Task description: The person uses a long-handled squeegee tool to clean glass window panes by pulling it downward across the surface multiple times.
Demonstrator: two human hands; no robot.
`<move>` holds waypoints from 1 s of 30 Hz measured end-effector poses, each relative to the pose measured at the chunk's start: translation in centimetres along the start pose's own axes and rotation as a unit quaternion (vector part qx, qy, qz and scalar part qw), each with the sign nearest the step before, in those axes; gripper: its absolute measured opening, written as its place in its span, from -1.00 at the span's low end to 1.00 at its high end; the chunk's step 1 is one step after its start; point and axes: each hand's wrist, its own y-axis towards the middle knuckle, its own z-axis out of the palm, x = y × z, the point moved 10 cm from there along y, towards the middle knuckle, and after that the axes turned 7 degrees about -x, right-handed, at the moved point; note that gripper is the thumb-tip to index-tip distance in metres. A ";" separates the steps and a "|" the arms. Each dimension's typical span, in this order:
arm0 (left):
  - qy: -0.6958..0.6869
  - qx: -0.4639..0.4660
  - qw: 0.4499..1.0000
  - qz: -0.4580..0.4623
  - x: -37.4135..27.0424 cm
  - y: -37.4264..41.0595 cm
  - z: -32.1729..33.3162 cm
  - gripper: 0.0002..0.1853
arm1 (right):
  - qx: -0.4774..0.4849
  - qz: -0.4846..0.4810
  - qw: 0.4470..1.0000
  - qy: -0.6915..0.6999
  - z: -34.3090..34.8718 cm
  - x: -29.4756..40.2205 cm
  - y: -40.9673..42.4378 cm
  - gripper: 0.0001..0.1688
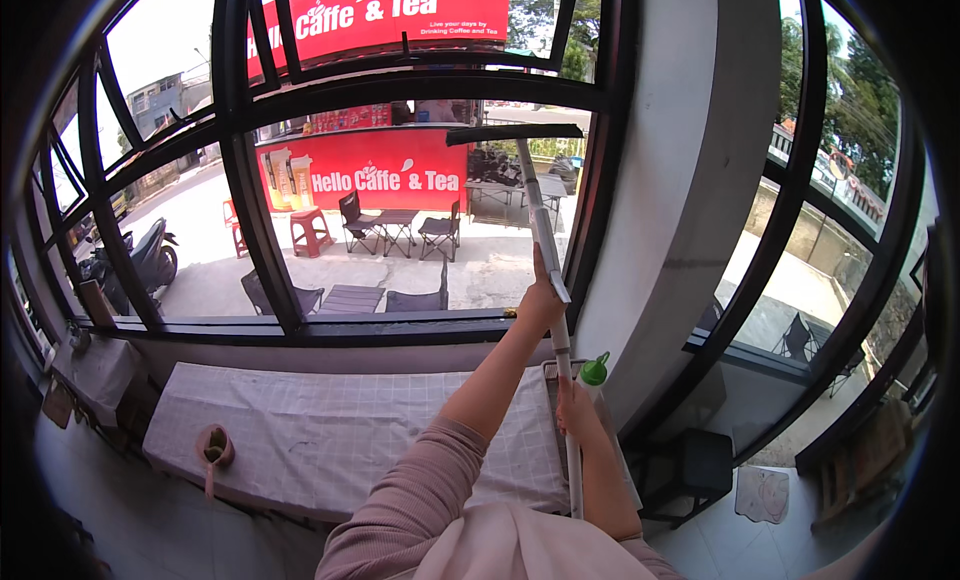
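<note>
A long-handled window squeegee (546, 242) slants up and slightly left in front of the person. Its wide dark head (516, 135) lies across the upper right of a black-framed window pane (405, 272). My left hand (541, 304) is the upper one, wrapped around the pale pole with one finger stretched along it. Lower down, my right hand (577, 411) grips the same pole. Close beside the right hand, a bottle with a green cap (594, 370) stands at the table's right end. Whether the squeegee's blade touches the glass, I cannot tell.
A table with a checked cloth (360, 430) runs below the window, holding a small pinkish pot (216, 446) and, at its right end, a rack or tray (553, 415). A wall pillar (675, 205) stands to the right, with a black stool (701, 467) near its foot.
</note>
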 end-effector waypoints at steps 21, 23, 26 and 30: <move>0.010 0.038 0.992 -0.116 15.9 -16.6 6.1 -0.03 | -0.015 0.158 0.975 -0.155 1.7 -19.4 -7.9 -0.41; -0.003 0.047 0.993 -0.109 16.1 -16.6 6.7 -0.03 | -0.055 0.159 0.972 -0.161 1.4 -22.1 -7.4 -0.46; -0.002 0.086 0.986 -0.141 18.2 -17.9 5.9 -0.02 | -0.039 0.200 0.976 -0.079 4.3 -21.9 -9.2 -0.45; -0.024 0.103 0.985 -0.139 19.9 -18.3 5.7 0.00 | -0.072 0.202 0.974 -0.072 6.6 -22.4 -10.1 -0.46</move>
